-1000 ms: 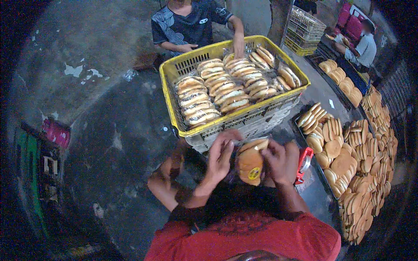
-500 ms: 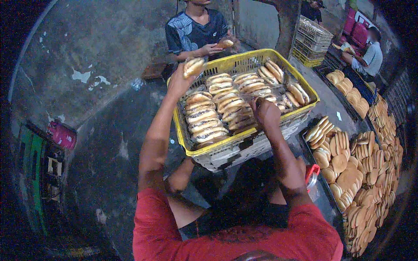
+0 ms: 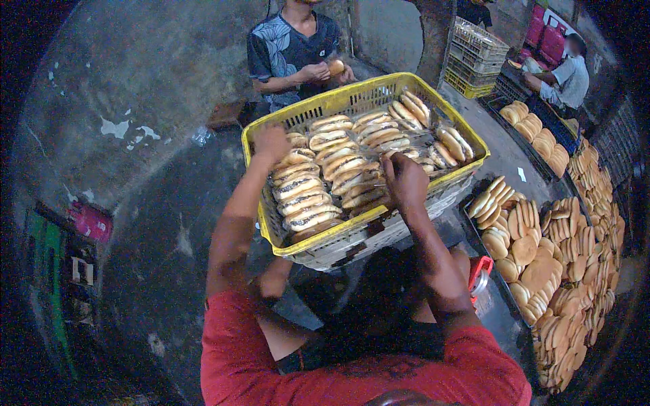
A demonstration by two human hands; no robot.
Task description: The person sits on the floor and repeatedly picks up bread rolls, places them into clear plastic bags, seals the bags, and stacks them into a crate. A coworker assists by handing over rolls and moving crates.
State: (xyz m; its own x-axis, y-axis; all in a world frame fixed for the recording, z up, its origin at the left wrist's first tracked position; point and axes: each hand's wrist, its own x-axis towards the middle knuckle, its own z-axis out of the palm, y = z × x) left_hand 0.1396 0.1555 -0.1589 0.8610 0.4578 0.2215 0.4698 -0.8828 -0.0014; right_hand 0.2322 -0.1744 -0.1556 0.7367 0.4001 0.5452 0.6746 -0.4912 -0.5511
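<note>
In front of me stands a yellow-rimmed plastic crate [image 3: 313, 245] with rows of filled buns [image 3: 305, 196] in clear plastic bags. My left hand [image 3: 272, 143] is inside its far left corner, beside a bun [image 3: 296, 140] at the end of the left row. That hand is smeared by motion and its fingers are hidden. Over the right half of the crate, my right hand [image 3: 407, 181] is closed, its fingertips pressed together near the bagged buns. What it pinches, if anything, is too small to make out.
Across the crate a co-worker [image 3: 298, 51] holds a bun. On my right lie trays of unwrapped buns [image 3: 542, 271], with a red-and-silver object [image 3: 481, 274] beside my knee. Stacked crates [image 3: 474, 57] and another seated person [image 3: 569, 78] are farther back.
My left hand has come down from above the far left rim into the crate's corner, where a bun now lies beside it. My right hand stays over the buns. The view has shifted slightly.
</note>
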